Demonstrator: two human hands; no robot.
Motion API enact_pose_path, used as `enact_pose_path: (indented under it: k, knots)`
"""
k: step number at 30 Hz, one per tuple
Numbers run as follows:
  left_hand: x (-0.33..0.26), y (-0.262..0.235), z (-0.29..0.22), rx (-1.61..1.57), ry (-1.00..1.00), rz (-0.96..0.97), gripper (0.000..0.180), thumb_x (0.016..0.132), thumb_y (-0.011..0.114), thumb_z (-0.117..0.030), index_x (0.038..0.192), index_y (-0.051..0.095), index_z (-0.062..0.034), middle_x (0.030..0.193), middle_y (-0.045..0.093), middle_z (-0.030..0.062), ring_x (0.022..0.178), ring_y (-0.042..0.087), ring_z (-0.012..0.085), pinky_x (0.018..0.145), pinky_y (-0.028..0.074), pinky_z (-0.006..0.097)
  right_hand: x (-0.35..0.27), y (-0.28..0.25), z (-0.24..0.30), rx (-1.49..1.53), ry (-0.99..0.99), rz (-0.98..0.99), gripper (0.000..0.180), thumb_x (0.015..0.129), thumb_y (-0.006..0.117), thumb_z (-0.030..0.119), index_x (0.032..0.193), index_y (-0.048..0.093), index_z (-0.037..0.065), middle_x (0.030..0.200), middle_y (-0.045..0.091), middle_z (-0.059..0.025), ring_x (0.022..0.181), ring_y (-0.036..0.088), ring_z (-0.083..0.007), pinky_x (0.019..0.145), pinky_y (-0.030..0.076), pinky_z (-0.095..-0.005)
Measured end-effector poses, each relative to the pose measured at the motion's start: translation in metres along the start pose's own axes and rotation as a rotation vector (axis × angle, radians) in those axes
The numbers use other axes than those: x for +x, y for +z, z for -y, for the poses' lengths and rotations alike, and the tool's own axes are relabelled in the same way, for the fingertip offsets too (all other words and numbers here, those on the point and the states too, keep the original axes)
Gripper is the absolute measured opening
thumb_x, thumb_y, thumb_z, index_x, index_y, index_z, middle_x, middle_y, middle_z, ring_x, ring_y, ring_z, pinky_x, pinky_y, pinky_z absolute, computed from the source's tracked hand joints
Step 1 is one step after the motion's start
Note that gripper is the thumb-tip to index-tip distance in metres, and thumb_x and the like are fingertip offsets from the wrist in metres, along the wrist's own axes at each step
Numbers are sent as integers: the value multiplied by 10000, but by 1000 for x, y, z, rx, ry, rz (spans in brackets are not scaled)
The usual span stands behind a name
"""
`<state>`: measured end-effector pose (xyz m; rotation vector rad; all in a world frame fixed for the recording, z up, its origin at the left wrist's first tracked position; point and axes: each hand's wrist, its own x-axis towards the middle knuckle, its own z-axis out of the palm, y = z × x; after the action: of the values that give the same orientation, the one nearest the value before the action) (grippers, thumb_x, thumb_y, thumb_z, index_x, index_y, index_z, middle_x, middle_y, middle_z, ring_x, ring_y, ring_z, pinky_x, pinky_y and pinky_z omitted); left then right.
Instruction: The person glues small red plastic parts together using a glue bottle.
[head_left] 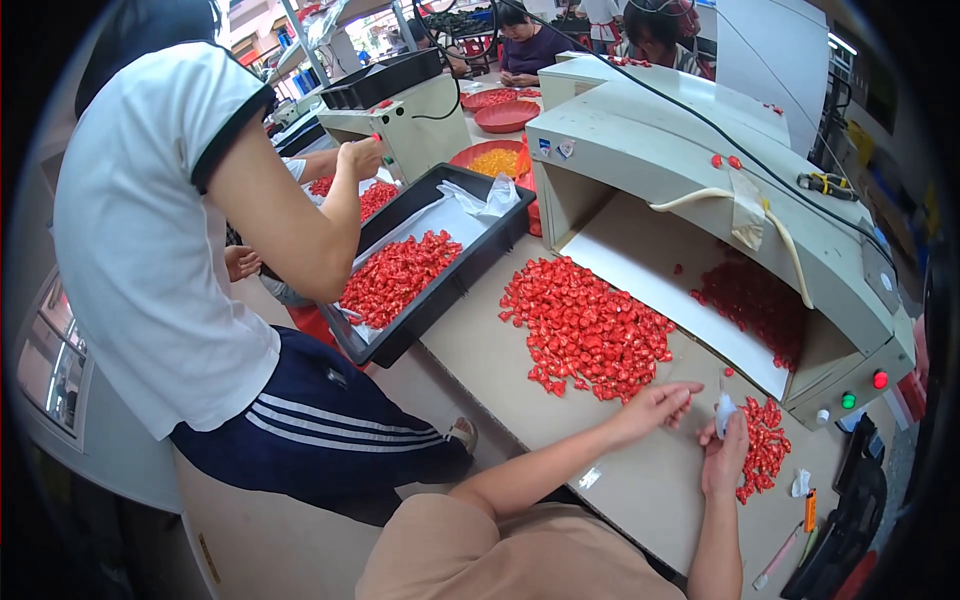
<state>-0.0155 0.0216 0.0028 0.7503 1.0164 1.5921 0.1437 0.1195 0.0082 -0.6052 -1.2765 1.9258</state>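
left hand point(648, 412) pinches a red piece point(687, 400), right hand point(728, 458) grips a white tube point(725, 412), red piles point(595, 330) near them, a machine point(690, 155) ahead.

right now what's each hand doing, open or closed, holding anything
Left hand: closed, pinching what looks like a small red piece.
Right hand: closed, its grip around a small white bottle.

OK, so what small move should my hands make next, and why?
I'd probably bring the left hand a little closer to the small white bottle. Your left fingertips seem to pinch a small red piece, while your right hand holds the bottle with its thin nozzle up, and the two hands are near each other but apart.
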Motion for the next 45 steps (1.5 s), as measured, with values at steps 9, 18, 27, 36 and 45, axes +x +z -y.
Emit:
enact_pose_path:
  k: [9, 18, 27, 36, 45]
  knots:
    - [-2, -6, 3, -461, -196, 34, 336, 968, 573, -253, 1212, 551, -23, 994, 604, 44, 887, 579, 126, 805, 505, 279, -2, 0, 32, -154, -242, -179, 157, 913, 576, 188, 980, 512, 62, 793, 572, -36, 603, 493, -84, 543, 413, -223]
    - [5, -2, 10, -530, -317, 52, 209, 979, 552, -224, 1123, 577, -75, 983, 625, 55, 894, 589, 133, 810, 509, 284, -8, -17, 39, -373, -352, -191, 294, 894, 667, 310, 938, 536, 50, 830, 591, -19, 703, 509, -70, 613, 426, -224]
    - [5, 0, 5, -581, -333, 100, 167, 977, 551, -209, 1110, 568, -109, 935, 620, 27, 842, 601, 133, 732, 527, 278, -11, -17, 44, -525, -434, -170, 369, 891, 678, 386, 912, 559, 37, 802, 598, -22, 691, 522, -76, 609, 434, -232]
    - [6, 2, 4, -489, -370, -2, 198, 975, 557, -210, 1142, 553, -103, 1013, 626, 62, 904, 601, 148, 812, 527, 315, -13, -17, 43, -625, -485, -121, 316, 863, 727, 311, 889, 570, 37, 798, 610, -46, 683, 562, -97, 602, 460, -254]
    - [6, 2, 8, -546, -380, 21, 195, 978, 547, -191, 1143, 541, -87, 989, 608, 57, 910, 592, 155, 786, 536, 312, -12, -15, 40, -748, -550, -107, 321, 807, 768, 310, 872, 597, 46, 794, 618, -82, 673, 617, -206, 589, 487, -305]
